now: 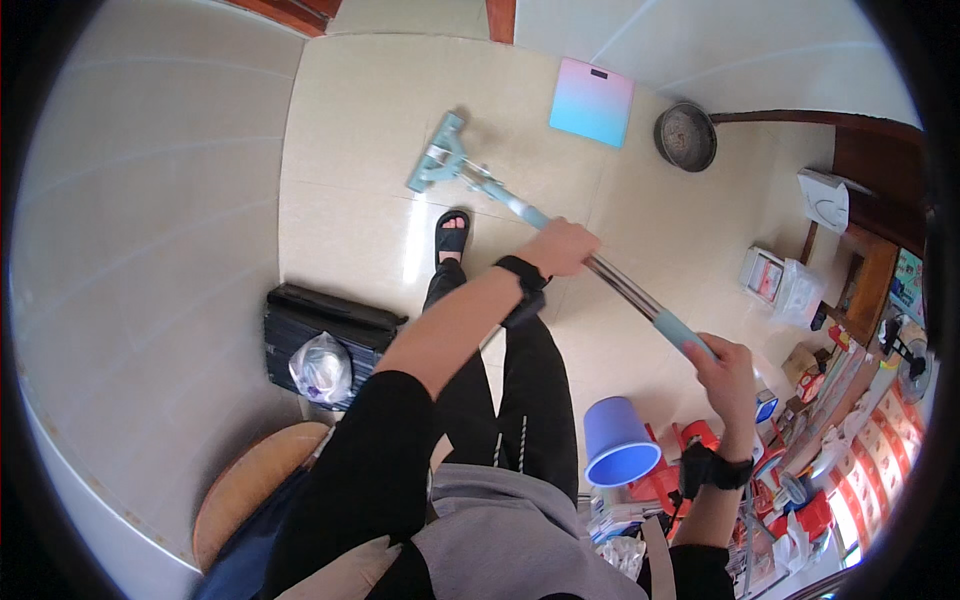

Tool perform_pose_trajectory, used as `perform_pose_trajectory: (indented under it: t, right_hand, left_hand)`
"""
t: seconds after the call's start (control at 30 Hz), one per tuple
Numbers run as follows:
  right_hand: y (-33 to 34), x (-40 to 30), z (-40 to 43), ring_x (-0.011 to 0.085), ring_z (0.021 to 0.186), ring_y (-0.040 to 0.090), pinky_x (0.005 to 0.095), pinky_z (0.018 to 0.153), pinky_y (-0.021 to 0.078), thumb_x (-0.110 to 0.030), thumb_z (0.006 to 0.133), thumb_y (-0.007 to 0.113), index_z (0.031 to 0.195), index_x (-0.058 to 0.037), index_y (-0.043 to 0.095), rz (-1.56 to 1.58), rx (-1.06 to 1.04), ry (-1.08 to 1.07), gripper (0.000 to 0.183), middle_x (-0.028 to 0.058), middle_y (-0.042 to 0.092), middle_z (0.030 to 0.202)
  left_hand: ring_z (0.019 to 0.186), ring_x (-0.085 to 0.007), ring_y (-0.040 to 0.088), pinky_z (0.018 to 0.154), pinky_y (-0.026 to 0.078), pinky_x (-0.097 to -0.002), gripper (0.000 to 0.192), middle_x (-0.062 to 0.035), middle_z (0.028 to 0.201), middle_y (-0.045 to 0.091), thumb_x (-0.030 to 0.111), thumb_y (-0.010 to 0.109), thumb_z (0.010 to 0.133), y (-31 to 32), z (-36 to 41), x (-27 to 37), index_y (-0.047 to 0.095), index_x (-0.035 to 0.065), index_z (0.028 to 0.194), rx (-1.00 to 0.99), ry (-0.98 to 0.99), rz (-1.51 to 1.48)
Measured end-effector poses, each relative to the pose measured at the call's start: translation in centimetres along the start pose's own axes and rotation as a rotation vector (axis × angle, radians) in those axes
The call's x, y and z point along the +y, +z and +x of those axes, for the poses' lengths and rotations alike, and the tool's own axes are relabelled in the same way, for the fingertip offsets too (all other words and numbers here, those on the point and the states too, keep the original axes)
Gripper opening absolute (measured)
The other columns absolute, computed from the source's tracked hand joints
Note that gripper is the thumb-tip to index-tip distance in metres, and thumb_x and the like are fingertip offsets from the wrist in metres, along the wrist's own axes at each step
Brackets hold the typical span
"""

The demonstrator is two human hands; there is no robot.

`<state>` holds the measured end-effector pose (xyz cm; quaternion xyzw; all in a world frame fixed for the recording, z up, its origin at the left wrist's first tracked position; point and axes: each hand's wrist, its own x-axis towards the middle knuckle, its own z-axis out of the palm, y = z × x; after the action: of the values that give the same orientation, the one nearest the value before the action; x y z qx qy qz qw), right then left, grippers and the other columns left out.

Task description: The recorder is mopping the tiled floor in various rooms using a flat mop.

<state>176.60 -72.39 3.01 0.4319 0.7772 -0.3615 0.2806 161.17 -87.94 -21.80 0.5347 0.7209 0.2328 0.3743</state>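
Note:
A sponge mop with a pale teal head [437, 154] lies diagonally across my view, its head down on the tiled floor. My left hand [559, 247] is wrapped around the lower shaft, just above the teal joint. Behind it runs a bare stretch of metal pole [626, 285]. At the upper end, my right hand [724, 371] grips the teal handle sleeve [681, 334]. Both wrists wear black bands. One of my feet, in a black sandal [452, 234], stands close to the mop head.
A pink-and-blue bathroom scale [592, 103] and a dark round basin [685, 136] sit by the far wall. A black case [330, 307] with a plastic-wrapped item [321, 367] stands left. To my right are a blue bucket [621, 442], red stools [664, 480] and a cluttered table.

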Motion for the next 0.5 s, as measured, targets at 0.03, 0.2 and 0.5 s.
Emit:
perform_pose_trajectory:
  t: [0.03,0.2,0.5]
  right_hand:
    - [1.6,-0.4,1.0,0.0131,0.049,0.044,0.0305,0.048,0.0372,-0.027,0.082,0.062,0.090,-0.0013,0.065,0.021,-0.025,-0.023,0.027,0.0128,0.049,0.054]
    - [14.1,-5.8,6.8,0.0301,0.055,0.055,0.0369,0.052,0.0421,-0.034,0.082,0.060,0.092,-0.0083,0.065,0.203,-0.104,-0.248,0.028,0.0168,0.056,0.063]
    - [31.2,-22.3,13.2,0.0394,0.065,0.057,0.0477,0.057,0.0442,-0.034,0.084,0.055,0.085,-0.0048,0.057,0.241,-0.076,-0.395,0.029,0.0198,0.058,0.066]
  left_hand:
    - [0.069,-0.0332,0.059,0.061,0.045,-0.0451,0.012,-0.0115,0.068,0.059,0.018,0.063,0.066,-0.6,-1.2,-2.0,0.057,0.0104,0.073,-0.020,-0.004,0.049]
    - [0.073,-0.0318,0.057,0.066,0.045,-0.0433,0.010,-0.0103,0.069,0.059,0.011,0.063,0.064,-5.1,-10.0,-14.6,0.059,0.0096,0.072,0.045,-0.087,0.203]
    - [0.092,-0.0269,0.055,0.085,0.040,-0.0441,0.012,-0.0068,0.084,0.059,0.009,0.065,0.070,-14.6,-21.4,-30.6,0.060,0.0082,0.081,-0.036,-0.487,0.197]
